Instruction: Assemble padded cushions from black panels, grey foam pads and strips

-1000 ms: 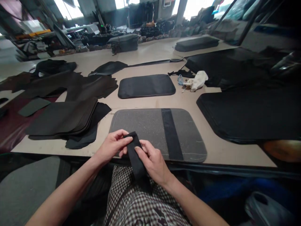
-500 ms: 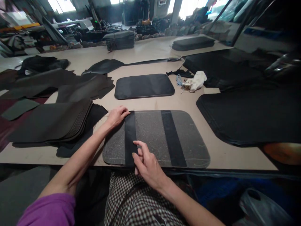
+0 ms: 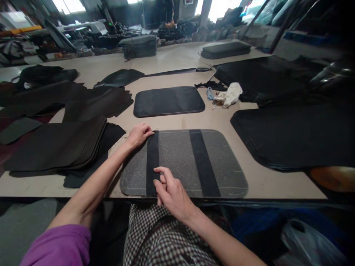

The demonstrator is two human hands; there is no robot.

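Note:
A grey speckled panel [image 3: 177,162] with rounded corners lies at the table's near edge. Two black strips cross it from back to front, a left strip [image 3: 152,155] and a right strip [image 3: 203,160]. At the back end of the left strip, my left hand [image 3: 139,135] is closed, its thumb and fingertips pinching the strip at the panel's far edge. My right hand [image 3: 173,194] hovers at or just touches the near part of that same strip. Its index finger and thumb are apart with nothing between them; the other fingers are curled.
Behind the panel lies a black rounded pad [image 3: 169,101]. Stacked dark sheets [image 3: 55,144] lie left, and a black stack [image 3: 296,136] lies right. A white cloth bundle [image 3: 233,95] and blue cord [image 3: 210,93] sit farther back. The table's front edge [image 3: 263,201] runs close to me.
My right hand has shifted slightly left along with its finger and thumb over the left strip. My left hand keeps its place at the strip's back end. The view has tilted slightly.

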